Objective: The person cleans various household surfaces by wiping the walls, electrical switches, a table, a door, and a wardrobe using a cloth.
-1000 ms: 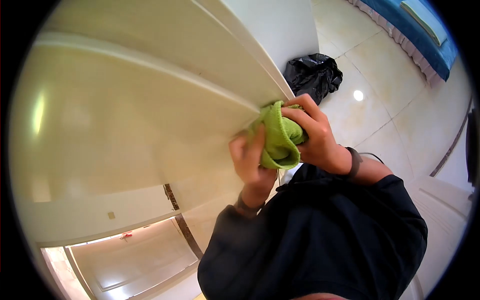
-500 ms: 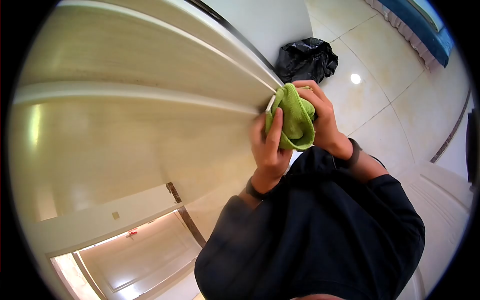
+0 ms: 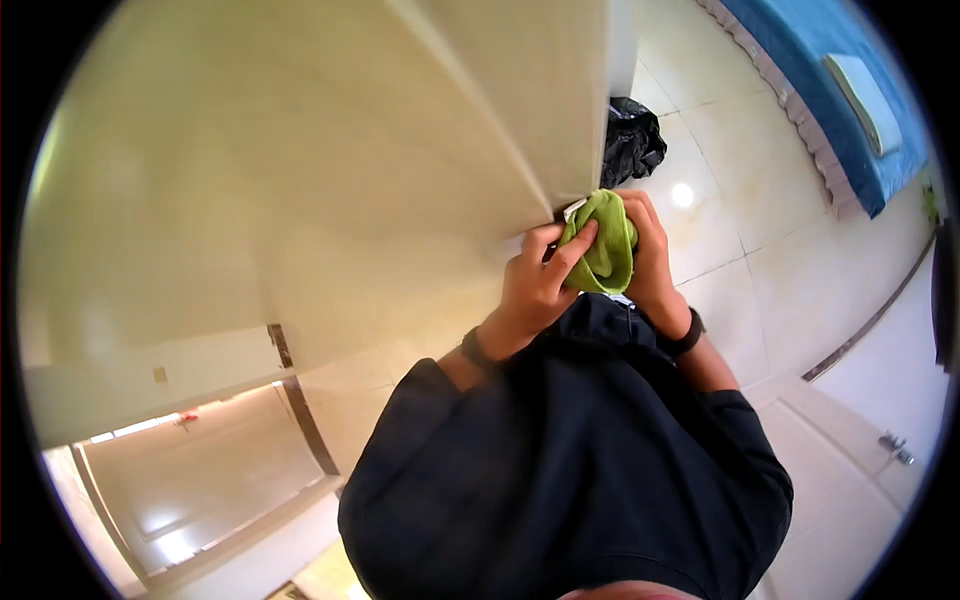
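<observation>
A folded green cloth (image 3: 612, 262) is bunched between my two hands, close to the edge of a large cream panel (image 3: 330, 160) that looks like a door. My left hand (image 3: 532, 292) grips the cloth from the left, one finger lying across its front. From the right, my right hand (image 3: 652, 255) wraps round the cloth's other side, its fingertips partly hidden behind it. A small white piece (image 3: 573, 209) shows at the cloth's upper left, against the panel; I cannot make out what it is.
A black plastic bag (image 3: 632, 140) lies on the tiled floor (image 3: 720, 165) beyond the panel's edge. At the upper right is a bed with a blue cover (image 3: 790, 50). A white door (image 3: 850, 470) is at the lower right, another door (image 3: 200, 470) at the lower left.
The view has turned, so the panel fills more of the left side and more of the bed shows. Both hands keep hold of the cloth; my left fingers have shifted across its front.
</observation>
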Available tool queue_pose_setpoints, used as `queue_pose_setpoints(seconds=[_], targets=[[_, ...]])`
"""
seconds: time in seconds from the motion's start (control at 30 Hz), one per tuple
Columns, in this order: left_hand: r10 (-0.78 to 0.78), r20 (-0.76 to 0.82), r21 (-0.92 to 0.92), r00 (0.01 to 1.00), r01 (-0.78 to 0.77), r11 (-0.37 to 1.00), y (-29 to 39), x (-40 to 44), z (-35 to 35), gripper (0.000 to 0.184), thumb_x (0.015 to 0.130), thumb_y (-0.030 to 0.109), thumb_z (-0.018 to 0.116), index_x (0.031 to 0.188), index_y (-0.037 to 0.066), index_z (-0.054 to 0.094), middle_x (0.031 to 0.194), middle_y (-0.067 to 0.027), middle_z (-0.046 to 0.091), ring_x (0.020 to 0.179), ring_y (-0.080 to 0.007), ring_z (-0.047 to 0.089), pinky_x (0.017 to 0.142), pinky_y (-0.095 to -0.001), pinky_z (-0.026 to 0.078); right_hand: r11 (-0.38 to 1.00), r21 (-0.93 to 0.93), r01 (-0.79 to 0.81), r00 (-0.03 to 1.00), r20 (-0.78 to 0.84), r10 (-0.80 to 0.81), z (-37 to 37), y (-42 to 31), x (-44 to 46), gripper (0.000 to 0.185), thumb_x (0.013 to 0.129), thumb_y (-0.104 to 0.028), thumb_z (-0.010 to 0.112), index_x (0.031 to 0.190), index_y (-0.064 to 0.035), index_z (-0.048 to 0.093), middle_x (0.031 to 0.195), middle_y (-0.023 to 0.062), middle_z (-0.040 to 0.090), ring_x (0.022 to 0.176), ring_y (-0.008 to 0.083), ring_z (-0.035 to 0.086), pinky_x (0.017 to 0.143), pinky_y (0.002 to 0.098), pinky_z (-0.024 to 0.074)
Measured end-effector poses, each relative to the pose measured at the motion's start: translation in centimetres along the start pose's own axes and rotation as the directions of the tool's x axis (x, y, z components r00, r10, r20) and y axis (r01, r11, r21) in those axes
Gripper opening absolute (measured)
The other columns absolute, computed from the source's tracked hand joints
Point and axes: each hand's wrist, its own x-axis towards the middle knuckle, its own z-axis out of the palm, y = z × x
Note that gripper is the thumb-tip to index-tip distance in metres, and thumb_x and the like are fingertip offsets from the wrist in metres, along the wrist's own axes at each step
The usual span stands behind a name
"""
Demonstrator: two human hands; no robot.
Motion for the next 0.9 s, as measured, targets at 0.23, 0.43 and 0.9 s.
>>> queue_pose_setpoints(seconds=[0.23,0.43,0.9], targets=[[-0.034,-0.171,0.024,0.985,0.038,0.999,-1.8,-4.3,-4.4,0.044,0.072,0.013,0.078,0.114,0.013,0.065,0.101,-0.0123,0.059,0.089,-0.0317,0.061,0.067,-0.0383,0.052,0.931,-0.135,0.34,0.938,-0.017,-0.345,5.7,-1.1,-1.9,0.032,0.063,-0.003,0.077,0.09,0.0007,0.061,0.093,0.0171,0.057,0.079,0.0344,0.058,0.063,0.0393,0.05],[-0.1,-0.41,0.201,0.907,0.197,0.96,-2.3,-7.8,-10.4,0.045,0.08,0.004,0.073,0.12,0.006,0.053,0.107,-0.0167,0.053,0.094,-0.0293,0.056,0.079,-0.0385,0.049,0.856,0.03,0.517,0.853,0.066,-0.517,12.1,-5.5,-0.7,0.036,0.064,0.0,0.072,0.099,-0.0017,0.064,0.096,0.0145,0.061,0.085,0.0323,0.062,0.066,0.0372,0.0523],[0.112,-0.316,-0.011,0.942,-0.122,0.992,-0.5,-0.2,-13.6,0.06,0.068,-0.001,0.074,0.124,0.016,0.064,0.111,-0.0124,0.06,0.096,-0.0286,0.062,0.076,-0.0344,0.053,0.895,-0.299,0.332,0.862,-0.288,-0.416,12.1,-11.0,0.2,0.044,0.068,-0.005,0.08,0.106,0.0001,0.058,0.108,0.0168,0.057,0.095,0.0309,0.059,0.077,0.0355,0.0506]])
